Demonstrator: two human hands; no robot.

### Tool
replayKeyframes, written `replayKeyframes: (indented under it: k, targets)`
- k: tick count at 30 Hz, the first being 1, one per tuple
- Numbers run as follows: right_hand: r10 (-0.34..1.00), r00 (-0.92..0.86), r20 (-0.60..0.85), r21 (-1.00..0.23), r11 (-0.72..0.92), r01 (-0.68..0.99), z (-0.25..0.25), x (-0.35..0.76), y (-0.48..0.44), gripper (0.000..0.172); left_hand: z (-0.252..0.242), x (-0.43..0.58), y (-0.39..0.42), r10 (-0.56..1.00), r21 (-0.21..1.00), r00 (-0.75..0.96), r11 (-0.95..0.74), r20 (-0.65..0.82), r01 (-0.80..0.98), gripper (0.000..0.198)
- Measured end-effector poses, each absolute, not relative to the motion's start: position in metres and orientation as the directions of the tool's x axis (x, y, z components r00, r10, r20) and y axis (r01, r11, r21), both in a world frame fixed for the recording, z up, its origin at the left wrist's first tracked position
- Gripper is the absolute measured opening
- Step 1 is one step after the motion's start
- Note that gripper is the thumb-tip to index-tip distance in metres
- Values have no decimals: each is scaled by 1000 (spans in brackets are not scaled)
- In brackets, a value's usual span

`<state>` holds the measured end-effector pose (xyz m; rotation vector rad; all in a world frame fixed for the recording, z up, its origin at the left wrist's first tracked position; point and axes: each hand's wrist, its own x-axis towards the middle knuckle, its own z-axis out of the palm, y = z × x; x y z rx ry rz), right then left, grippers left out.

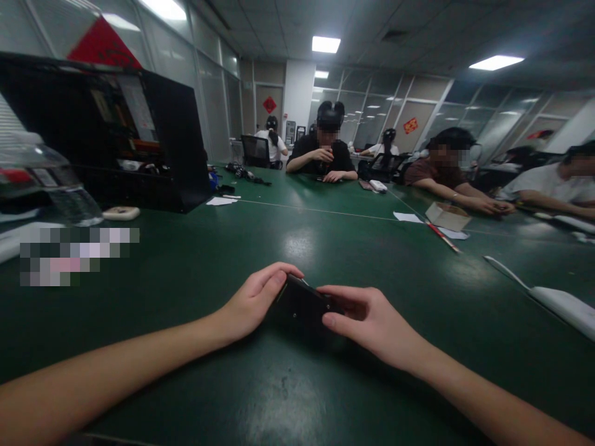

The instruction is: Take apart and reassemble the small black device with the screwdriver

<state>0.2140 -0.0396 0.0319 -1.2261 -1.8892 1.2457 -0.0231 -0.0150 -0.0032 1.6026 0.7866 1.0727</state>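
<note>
Between my two hands is a small flat black case (304, 308) with two tiny screw-like dots on the face turned to me; its exact kind I cannot make out. My left hand (260, 297) grips its left end, thumb along the near edge and fingers over the top. At the right end, my right hand (365, 316) pinches it with the thumb in front and the fingers behind. The case is tilted and sits low over the green table (288, 384); whether it touches the surface is hard to tell.
A large black open box (179, 142) stands at the left, near a water bottle (65, 179). Farther right are a small cardboard box (447, 217), a red pencil-like stick (442, 238) and a white power strip (564, 306). Several people sit around the table.
</note>
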Motion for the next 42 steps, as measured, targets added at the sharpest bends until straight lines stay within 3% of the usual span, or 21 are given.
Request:
replayKeyframes:
  k: [4,6,10,14,17,24,28,32,38,40,42]
  targets:
    - [931,-365,-14,-954,97,283,27,208,-41,50,-1,-18,-16,832,952,485,-154,269,-264,75]
    - [933,-360,5,-973,88,214,24,203,-42,50,-1,-16,-17,832,950,500,-97,241,-297,85]
    - [901,-432,-39,-991,22,134,21,197,-42,54,-1,-18,-18,851,960,504,-2,150,-281,75]
    - [847,-528,-67,-997,-32,76,22,197,-42,53,-1,-19,-19,838,949,519,9,165,-316,79]
    - [860,-505,-73,-997,-58,46,20,195,-42,55,1,-15,-23,867,937,465,-5,178,-348,72]
    - [881,-469,67,-998,56,-39,17,176,-45,42,-3,-10,-27,849,979,509,-42,140,-200,50]
    - [897,-437,64,-977,146,155,29,190,-45,42,-10,-12,-22,857,958,498,15,135,-286,42]
    - [913,-359,192,-838,343,424,45,217,-35,19,-10,-11,-20,865,915,500,172,36,-365,41]
    - [899,-413,142,-687,390,612,51,238,-19,31,-7,-10,-19,928,889,373,169,2,-426,37]
    - [871,-481,101,-587,443,678,49,239,-19,45,-6,-10,-19,934,883,357,176,-10,-435,35]
    - [834,-547,63,-459,511,727,48,238,-22,42,-5,-10,-19,932,884,362,180,-12,-432,37]
